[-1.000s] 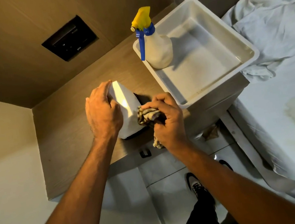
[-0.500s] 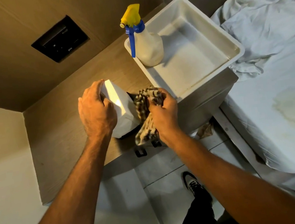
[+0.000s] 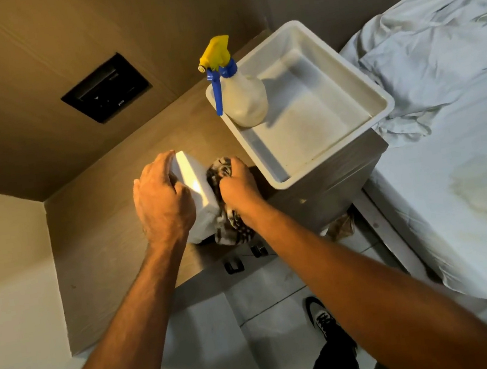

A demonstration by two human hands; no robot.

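Wooden desk [image 3: 102, 235] carries a glowing lamp [image 3: 195, 184], probably light and fragile; your left hand [image 3: 161, 202] clamps fingers over its top, right hand [image 3: 239, 185] bunches the soft rag [image 3: 233, 229] beside them.

A white angular lamp [image 3: 195, 197] stands lit on the worktop [image 3: 99, 236]; a patterned cloth [image 3: 229, 217] presses against its right face.
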